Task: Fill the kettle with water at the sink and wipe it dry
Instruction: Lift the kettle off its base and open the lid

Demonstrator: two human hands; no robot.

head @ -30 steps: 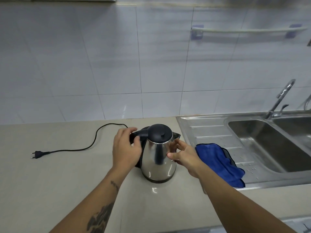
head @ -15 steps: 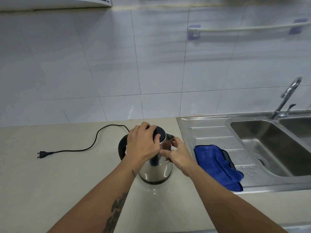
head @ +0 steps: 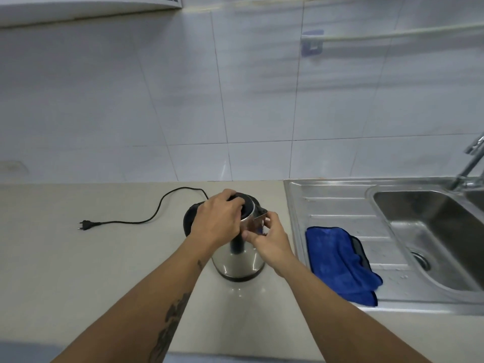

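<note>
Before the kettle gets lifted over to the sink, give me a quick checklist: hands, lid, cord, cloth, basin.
1. Left hand on the lid: ok, fingers curled over its top.
2. Right hand steadying the kettle at the spout: ok.
3. Lid open for filling: not ok, looks closed.
4. Cord unplugged: ok, plug lies loose on the counter.
5. Blue cloth within reach: ok, on the drainboard.
6. Sink basin free of dishes: ok in the visible part.

Kettle [head: 239, 260] upright on counter [head: 78, 271], centre frame; left hand [head: 217, 221] grips its black lid [head: 246, 205], right hand [head: 269, 237] apparently pinches spout; blue cloth [head: 335, 260] right on drainboard.
</note>
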